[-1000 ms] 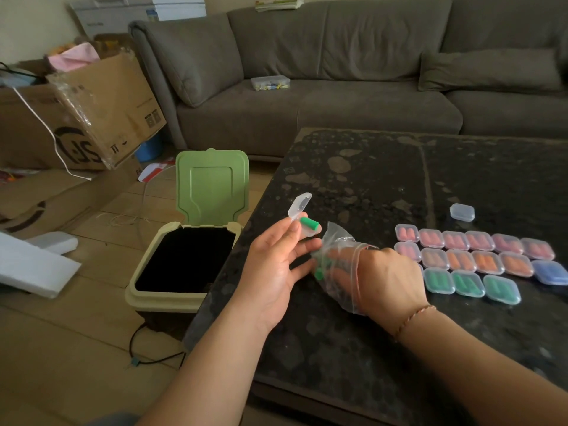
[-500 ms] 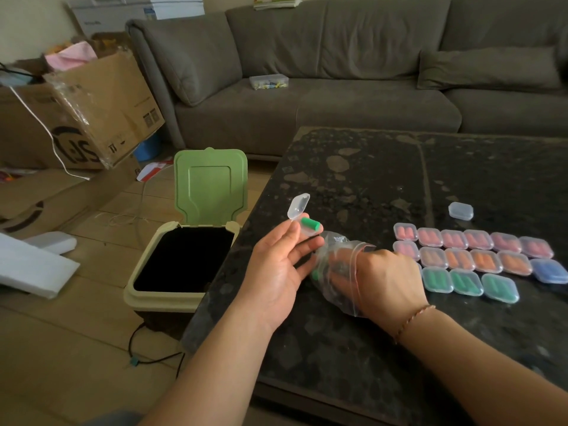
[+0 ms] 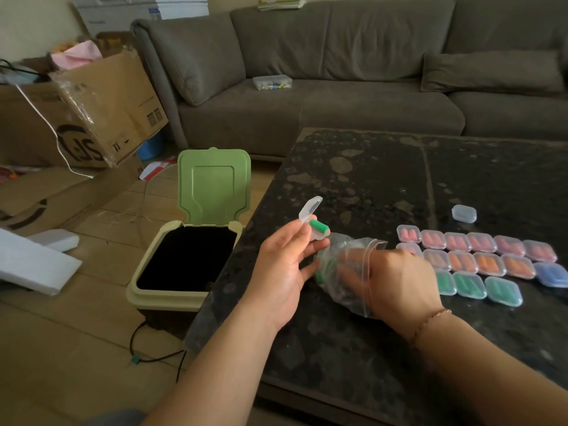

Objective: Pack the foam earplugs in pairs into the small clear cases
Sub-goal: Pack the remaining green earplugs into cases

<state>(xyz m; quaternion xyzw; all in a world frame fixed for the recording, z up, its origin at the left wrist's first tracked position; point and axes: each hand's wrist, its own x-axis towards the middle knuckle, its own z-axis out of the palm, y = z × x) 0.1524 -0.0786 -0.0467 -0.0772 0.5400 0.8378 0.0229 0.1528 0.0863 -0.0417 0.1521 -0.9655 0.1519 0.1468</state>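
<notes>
One green foam earplug [image 3: 318, 226] lies in the open clear case [image 3: 312, 218] that your left hand [image 3: 284, 265] pinches between thumb and fingertips, its lid tipped up, held just above the near left edge of the dark stone table [image 3: 353, 179]. Your other fingers on that hand spread loosely toward the bag. Your right hand [image 3: 396, 281] is pushed into a clear zip bag [image 3: 344, 272] lying on the table, fingers reaching deep inside toward more green earplugs [image 3: 322, 273] bunched at the bag's closed end; through the crumpled plastic you cannot tell whether the fingertips have hold of one. A thin beaded bracelet [image 3: 430, 321] circles your right wrist.

To the right of the bag, filled cases sit in three touching rows: pink pairs [image 3: 479, 242] at the back, orange pairs [image 3: 488, 264] in the middle with a blue case [image 3: 551, 273] at the right end, and green pairs [image 3: 470, 285] nearest you. One empty closed case [image 3: 464, 213] rests apart, behind the rows.

Beside the table on the wooden floor stands a bin [image 3: 159, 290] with its green lid [image 3: 213, 186] raised. A grey sofa [image 3: 338, 72] runs behind, with a small clear box [image 3: 272, 82] on its seat; cardboard boxes [image 3: 92, 109] are stacked at left.
</notes>
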